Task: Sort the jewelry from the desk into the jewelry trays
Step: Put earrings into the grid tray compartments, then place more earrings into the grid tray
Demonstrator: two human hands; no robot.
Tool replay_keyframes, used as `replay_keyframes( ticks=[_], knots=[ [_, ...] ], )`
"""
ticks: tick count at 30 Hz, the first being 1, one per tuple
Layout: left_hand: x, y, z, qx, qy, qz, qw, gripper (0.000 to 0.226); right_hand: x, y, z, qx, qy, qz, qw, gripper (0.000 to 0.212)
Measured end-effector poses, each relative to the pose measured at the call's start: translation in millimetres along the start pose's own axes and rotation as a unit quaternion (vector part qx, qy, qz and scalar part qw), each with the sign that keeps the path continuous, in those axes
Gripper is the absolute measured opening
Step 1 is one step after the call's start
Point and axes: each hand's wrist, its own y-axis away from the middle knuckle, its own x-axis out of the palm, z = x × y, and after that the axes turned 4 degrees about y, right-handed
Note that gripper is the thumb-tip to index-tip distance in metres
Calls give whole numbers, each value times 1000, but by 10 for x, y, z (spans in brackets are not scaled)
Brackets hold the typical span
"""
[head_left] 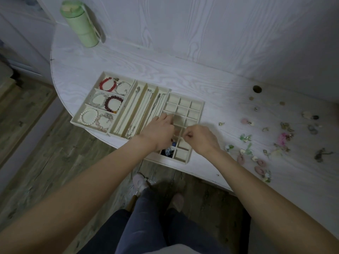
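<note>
The left hand [159,130] covers several cells at the near left of the grid tray [197,114], so what lies under it is hidden; only dark and blue pieces [169,150] show in one near cell. Its fingers reach into the grid, slightly bent, but whether they hold something I cannot tell. The right hand [200,137] is over the middle of the same tray, with fingers curled and the tips pinched together on something too small to make out. The grid tray stands at the front edge of the desk [201,74]. The loose earrings [266,143] lie scattered toward the right edge, many blurred. The bracelet tray [100,75] and the necklace tray [128,105] are at the left.
</note>
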Motion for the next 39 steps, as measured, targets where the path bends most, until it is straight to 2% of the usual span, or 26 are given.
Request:
replay_keyframes(
  ticks=[6,11,15,18,20,24,28,34,39],
  knots=[
    [-216,-324,-450,26,-3,8,1000,38,-159,139,-468,44,-35,-42,998,22],
    [-333,-713,-882,22,46,4,999,35,-306,282,-928,96,-71,-84,989,22],
    [-378,-1050,-1253,39,84,-4,996,32,-435,360,-1326,149,-94,-109,978,34],
    [-322,-1313,-1435,67,124,15,990,39,-501,347,-1555,172,-104,-125,972,46],
    [-247,-1472,-1529,98,127,33,986,46,-524,299,-1700,162,-97,-111,976,56],
    [-90,-1659,-1620,108,47,46,992,53,-525,97,-1901,123,-82,-42,988,68],
    [78,-1691,-1585,70,35,1,997,57,-442,-100,-1986,92,-61,-31,993,62],
    [182,-1724,-1583,67,6,-95,993,40,-357,-255,-1978,109,-48,-156,980,37],
    [226,-1786,-1575,66,56,-123,989,27,-348,-307,-1942,128,-46,-148,980,14]
  ],
)
